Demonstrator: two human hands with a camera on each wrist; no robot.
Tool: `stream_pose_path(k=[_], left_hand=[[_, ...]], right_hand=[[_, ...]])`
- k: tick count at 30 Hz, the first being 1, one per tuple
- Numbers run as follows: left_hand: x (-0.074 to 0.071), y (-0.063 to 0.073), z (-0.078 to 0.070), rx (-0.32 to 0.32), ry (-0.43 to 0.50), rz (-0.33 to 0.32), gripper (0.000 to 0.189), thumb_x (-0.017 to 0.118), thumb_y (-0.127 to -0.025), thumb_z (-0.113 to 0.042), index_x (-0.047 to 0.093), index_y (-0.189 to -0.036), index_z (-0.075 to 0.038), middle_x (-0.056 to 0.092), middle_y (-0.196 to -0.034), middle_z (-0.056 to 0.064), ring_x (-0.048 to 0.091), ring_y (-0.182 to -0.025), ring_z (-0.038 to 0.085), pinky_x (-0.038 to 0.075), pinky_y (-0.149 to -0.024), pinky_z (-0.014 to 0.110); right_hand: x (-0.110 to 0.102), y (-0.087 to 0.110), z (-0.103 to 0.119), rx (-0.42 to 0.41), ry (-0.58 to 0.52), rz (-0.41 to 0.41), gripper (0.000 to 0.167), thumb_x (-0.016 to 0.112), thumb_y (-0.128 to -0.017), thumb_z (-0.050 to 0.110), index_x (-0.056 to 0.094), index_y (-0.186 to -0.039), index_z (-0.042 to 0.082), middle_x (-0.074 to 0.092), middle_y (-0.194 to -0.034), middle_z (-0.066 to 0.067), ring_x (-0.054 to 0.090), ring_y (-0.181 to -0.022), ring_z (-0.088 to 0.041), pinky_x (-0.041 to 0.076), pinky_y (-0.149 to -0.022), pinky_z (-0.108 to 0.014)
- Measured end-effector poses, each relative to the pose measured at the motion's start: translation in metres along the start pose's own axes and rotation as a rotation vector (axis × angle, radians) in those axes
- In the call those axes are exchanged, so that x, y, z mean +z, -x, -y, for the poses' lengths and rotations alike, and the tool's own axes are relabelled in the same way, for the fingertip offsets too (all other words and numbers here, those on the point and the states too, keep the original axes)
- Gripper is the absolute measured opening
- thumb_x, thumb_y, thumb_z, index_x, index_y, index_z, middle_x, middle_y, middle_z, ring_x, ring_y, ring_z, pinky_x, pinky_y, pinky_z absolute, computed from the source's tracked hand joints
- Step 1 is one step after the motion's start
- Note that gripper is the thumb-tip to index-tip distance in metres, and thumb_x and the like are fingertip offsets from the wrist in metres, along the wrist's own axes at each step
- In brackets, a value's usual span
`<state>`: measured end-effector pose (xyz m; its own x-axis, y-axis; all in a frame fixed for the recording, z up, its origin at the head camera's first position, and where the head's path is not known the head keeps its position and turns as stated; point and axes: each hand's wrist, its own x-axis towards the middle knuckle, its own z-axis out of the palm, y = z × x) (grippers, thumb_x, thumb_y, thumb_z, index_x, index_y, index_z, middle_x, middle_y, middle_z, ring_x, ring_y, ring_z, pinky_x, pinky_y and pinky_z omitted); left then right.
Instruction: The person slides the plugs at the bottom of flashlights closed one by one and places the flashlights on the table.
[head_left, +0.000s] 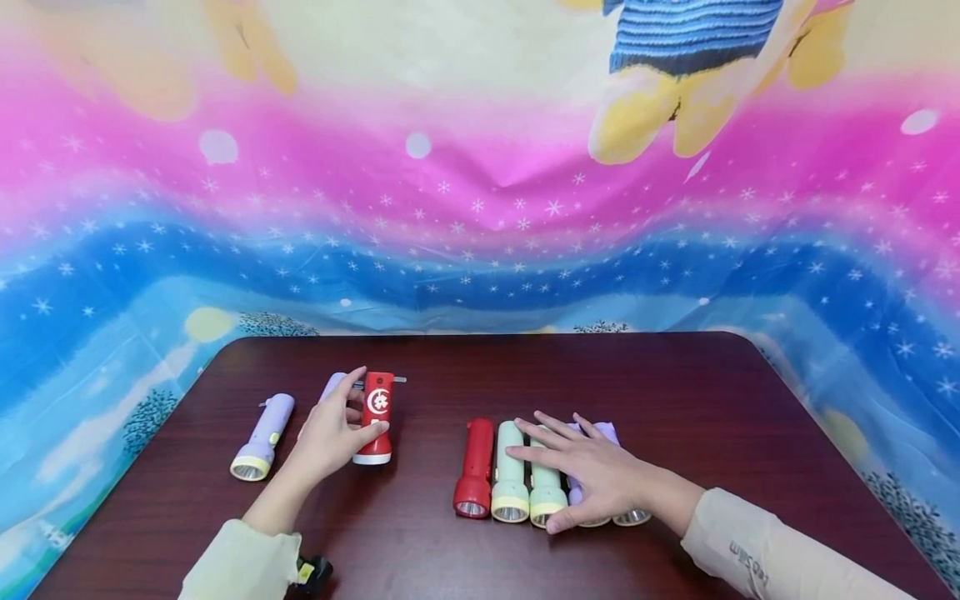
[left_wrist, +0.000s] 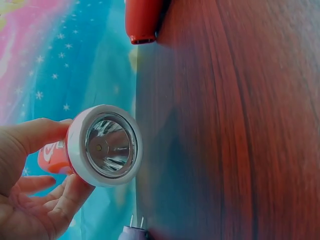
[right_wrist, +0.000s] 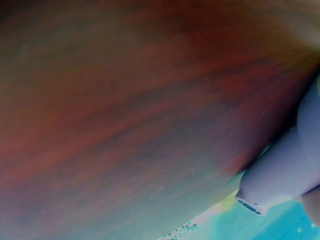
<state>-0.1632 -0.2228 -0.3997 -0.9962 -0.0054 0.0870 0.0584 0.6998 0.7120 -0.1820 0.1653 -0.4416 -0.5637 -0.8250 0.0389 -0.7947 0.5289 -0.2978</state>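
Left hand point(head_left: 327, 435): we are pinching red flashlight point(head_left: 378, 448). Right hand point(head_left: 596, 477), released: we are resting it outspread over flashlight row point(head_left: 511, 467). Left of left hand: purple flashlight point(head_left: 264, 435) lying.

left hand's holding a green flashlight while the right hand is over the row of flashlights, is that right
No: the flashlight in the left hand is red, not green, as the head view shows; the right hand is over the row of flashlights.
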Motion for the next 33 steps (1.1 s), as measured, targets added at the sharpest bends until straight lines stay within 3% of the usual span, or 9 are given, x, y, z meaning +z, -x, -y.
stream_pose_path(k=[14, 33], left_hand=[[0.006, 0.005, -0.014, 0.065, 0.064, -0.014, 0.084, 0.082, -0.080, -0.009, 0.037, -0.150, -0.006, 0.057, -0.117, 0.018, 0.065, -0.089, 0.024, 0.061, -0.079, 0.037], [0.019, 0.012, -0.031, 0.094, 0.101, -0.016, 0.085, 0.083, -0.078, -0.007, 0.038, -0.150, -0.012, 0.060, -0.116, 0.012, 0.065, -0.088, 0.020, 0.059, -0.077, 0.028]], right_hand=[[0.001, -0.001, 0.001, 0.012, 0.014, -0.006, 0.091, 0.060, -0.076, 0.079, 0.025, -0.154, 0.047, 0.017, -0.168, 0.005, 0.017, -0.154, -0.032, 0.022, -0.106, -0.079], [-0.001, 0.000, 0.001, 0.009, 0.003, 0.003, 0.091, 0.064, -0.077, 0.075, 0.026, -0.154, 0.045, 0.015, -0.168, 0.005, 0.017, -0.154, -0.034, 0.021, -0.106, -0.079]])
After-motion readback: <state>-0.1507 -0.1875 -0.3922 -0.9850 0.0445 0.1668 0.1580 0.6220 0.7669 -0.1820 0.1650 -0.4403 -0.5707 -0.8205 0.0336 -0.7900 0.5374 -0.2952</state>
